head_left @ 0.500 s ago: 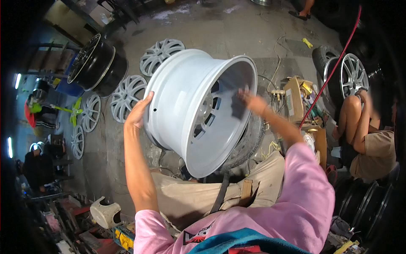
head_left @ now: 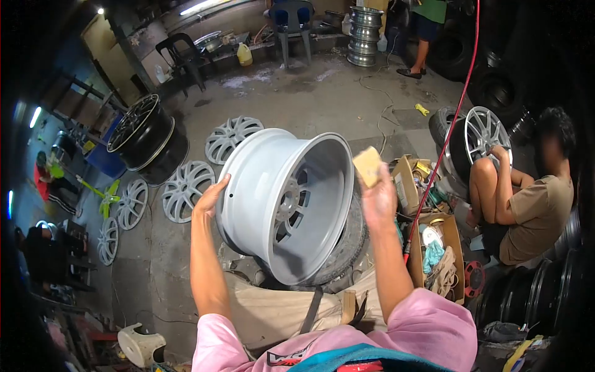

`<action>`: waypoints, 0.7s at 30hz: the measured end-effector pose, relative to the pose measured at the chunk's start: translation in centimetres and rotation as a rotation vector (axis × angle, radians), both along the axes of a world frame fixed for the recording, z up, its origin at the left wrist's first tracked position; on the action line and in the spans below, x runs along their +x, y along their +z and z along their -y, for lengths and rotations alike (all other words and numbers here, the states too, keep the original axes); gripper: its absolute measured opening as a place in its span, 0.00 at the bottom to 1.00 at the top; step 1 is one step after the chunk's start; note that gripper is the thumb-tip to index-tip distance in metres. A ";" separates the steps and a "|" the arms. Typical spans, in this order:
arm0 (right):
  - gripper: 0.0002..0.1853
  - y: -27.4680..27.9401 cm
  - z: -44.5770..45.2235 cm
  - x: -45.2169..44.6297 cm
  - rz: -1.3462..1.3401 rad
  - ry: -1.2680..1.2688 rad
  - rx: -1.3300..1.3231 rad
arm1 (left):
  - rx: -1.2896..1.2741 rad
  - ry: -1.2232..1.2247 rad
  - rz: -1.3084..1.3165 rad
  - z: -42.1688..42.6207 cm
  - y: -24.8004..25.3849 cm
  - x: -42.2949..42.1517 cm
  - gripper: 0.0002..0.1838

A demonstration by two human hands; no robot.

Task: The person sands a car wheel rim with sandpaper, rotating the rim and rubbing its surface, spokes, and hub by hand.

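A grey wheel rim (head_left: 254, 186) rests tilted in front of me on a tyre (head_left: 347, 254), its hollow barrel facing right and towards me. Spoke openings show deep inside it. My left hand (head_left: 211, 197) grips the rim's left edge, fingers partly hidden behind it. To the right of the barrel's opening, my right hand (head_left: 378, 198) is raised and apart from the metal. Pinched in it is a tan, flat rectangular piece that looks like sandpaper (head_left: 368, 166).
Several grey spoked wheel faces (head_left: 188, 191) lie on the floor at left, near black rims (head_left: 149, 139). Cardboard boxes (head_left: 455, 248) with tools and rags stand at right, beside a red hose (head_left: 458, 118). A seated person (head_left: 533, 204) holds another wheel (head_left: 487, 136).
My right hand has come out of the barrel and lifted to its right, bringing the tan piece into sight. The left hand stays on the edge. My view has tilted upwards.
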State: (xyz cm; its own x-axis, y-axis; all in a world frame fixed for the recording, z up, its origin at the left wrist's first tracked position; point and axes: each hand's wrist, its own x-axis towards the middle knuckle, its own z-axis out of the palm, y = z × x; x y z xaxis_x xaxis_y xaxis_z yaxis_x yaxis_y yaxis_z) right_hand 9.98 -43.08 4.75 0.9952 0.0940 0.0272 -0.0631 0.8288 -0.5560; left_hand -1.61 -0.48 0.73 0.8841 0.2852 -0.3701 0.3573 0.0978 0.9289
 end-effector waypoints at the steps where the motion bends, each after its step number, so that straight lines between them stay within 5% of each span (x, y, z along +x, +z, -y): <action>1: 0.22 -1.8 1.9 -0.4 0.017 -0.053 -0.171 | 0.027 0.021 -0.006 0.2 0.2 0.0 0.44; 6: 0.21 -12.4 3.3 -8.8 -0.179 0.248 -0.675 | 0.297 0.194 0.083 1.5 -0.2 0.8 0.36; 11: 0.18 -16.0 0.9 -17.2 0.208 0.462 -1.054 | 0.664 0.294 0.239 1.4 -2.0 0.9 0.34; 13: 0.17 -16.8 -0.1 -18.7 0.730 0.383 -1.285 | 0.667 0.305 0.250 0.9 -2.4 0.4 0.31; 14: 0.17 -17.0 -0.3 -19.5 0.731 0.374 -1.284 | 0.669 0.325 0.258 0.5 -2.5 0.0 0.28; 20: 0.15 -18.5 -0.6 -21.1 0.843 0.519 -1.315 | 0.556 0.140 -0.029 -1.0 -3.5 -4.7 0.56; 21: 0.15 -19.1 -0.7 -20.5 0.844 0.520 -1.316 | 0.327 0.114 -0.145 -0.4 -3.1 -5.5 0.58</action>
